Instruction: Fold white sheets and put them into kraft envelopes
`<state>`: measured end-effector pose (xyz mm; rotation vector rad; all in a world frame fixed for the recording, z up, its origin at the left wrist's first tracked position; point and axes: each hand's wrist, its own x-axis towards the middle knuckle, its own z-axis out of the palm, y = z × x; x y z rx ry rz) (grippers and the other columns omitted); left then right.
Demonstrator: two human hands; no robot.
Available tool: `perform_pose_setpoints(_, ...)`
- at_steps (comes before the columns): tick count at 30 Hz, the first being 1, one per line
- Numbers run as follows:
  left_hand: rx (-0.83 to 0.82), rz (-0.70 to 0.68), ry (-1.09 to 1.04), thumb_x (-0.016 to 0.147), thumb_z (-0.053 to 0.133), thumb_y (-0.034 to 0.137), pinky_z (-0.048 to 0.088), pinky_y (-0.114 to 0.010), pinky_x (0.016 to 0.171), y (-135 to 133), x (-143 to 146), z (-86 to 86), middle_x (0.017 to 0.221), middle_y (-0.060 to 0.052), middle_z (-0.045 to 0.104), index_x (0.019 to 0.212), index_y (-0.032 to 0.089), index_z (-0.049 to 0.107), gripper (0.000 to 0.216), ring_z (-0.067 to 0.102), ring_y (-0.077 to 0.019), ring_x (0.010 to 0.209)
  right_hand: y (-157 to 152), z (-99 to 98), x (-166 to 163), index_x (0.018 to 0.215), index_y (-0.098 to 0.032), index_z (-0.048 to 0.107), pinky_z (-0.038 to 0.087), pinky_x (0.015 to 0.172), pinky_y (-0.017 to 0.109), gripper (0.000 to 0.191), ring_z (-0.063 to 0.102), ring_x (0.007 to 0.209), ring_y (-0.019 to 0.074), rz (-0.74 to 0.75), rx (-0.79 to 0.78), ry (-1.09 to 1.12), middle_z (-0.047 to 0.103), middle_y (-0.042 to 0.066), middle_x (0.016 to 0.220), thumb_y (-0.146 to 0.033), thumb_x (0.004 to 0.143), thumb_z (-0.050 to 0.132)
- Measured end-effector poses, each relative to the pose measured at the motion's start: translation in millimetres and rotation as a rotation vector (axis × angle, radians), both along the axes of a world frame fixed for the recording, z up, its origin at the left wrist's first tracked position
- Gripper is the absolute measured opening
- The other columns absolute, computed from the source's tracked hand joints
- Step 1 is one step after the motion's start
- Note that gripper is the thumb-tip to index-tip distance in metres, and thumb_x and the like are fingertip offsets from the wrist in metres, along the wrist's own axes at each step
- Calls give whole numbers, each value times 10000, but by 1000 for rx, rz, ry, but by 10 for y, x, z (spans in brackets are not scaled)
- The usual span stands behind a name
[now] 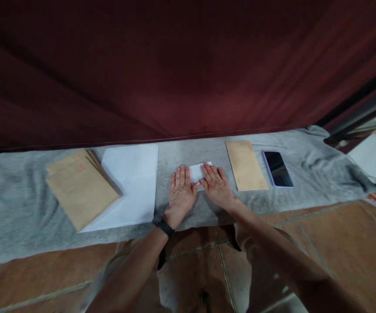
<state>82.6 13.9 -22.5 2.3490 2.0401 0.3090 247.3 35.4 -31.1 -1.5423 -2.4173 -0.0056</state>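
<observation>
A small folded white paper (196,173) lies on the grey cloth in front of me, partly covered by my hands. My left hand (182,191) rests flat on its left side, fingers stretched forward and a dark watch on the wrist. Over its right side my right hand (217,186) lies flat too, fingers extended. To the right of that hand is a single brown envelope (247,167). Left of my hands sits a stack of white paper sheets (132,182), and a pile of brown envelopes (82,184) overlaps its left part.
A phone in a purple case (278,169) lies right of the single envelope. The grey cloth (15,195) covers a long, narrow surface. Behind it hangs a dark red curtain (188,69). Brown floor tiles (334,243) lie below, and white paper (375,158) shows at far right.
</observation>
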Motion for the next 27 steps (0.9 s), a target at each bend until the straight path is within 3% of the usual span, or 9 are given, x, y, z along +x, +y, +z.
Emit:
perform_pose_setpoints(11, 34, 8, 65, 1029, 302, 319, 128, -509, 1281, -49, -30, 152, 1630, -204, 284, 1532, -20, 331, 607, 133, -277, 1559, 89, 41, 111, 1549, -125, 382, 212, 1224, 517, 529, 384, 1467, 278, -91, -26, 22, 405, 134, 1592, -305, 1055, 330)
perform_pose_setpoints(19, 30, -256, -30, 1001, 324, 240, 218, -496, 1272, -44, 8, 104, 1621, -189, 323, 1554, 19, 304, 596, 187, -250, 1551, 88, 165, -109, 1562, -158, 374, 287, 1232, 430, 558, 322, 1503, 195, 99, -162, 142, 384, 87, 1610, -378, 1076, 208)
perform_pose_setpoints(27, 12, -268, -24, 995, 343, 250, 221, -467, 1271, -85, 4, 60, 1632, -177, 310, 1540, 20, 331, 592, 197, -249, 1548, 69, 37, -97, 1558, -101, 361, 202, 1259, 436, 567, 278, 1521, 220, 103, -111, 31, 324, 101, 1634, -378, 1083, 224)
